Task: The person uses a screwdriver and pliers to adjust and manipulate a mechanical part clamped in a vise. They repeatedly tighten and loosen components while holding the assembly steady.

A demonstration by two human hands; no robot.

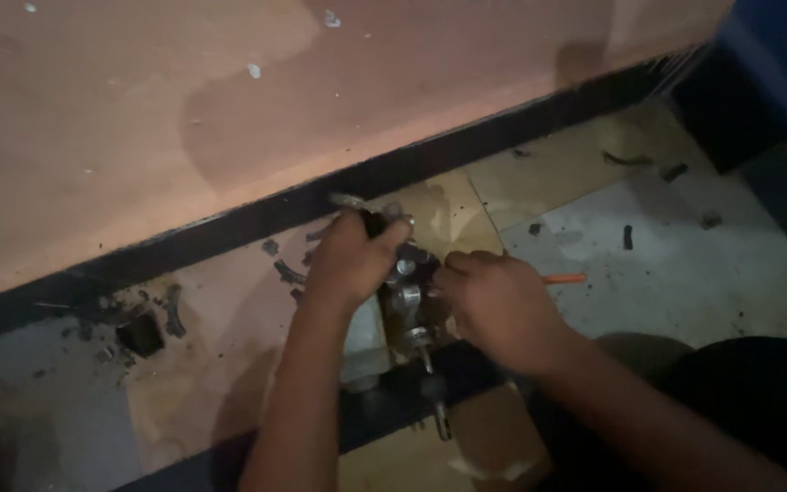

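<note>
My left hand (350,260) is closed over the top of a small grey metal mechanical part (409,301) that stands on the floor close to the wall. A dark handle or lever pokes out above its fingers. My right hand (501,308) grips a thin tool with an orange handle (565,279), its tip pressed against the right side of the part. A metal shaft (430,364) sticks out from the part toward me. The dim light hides the fine detail of the part.
A pink wall (229,100) with a black skirting (257,214) runs behind. Dark scraps and small pieces (143,330) lie on the tiled floor at the left. More bits (628,237) lie at the right. A dark blue object (776,55) stands at the top right.
</note>
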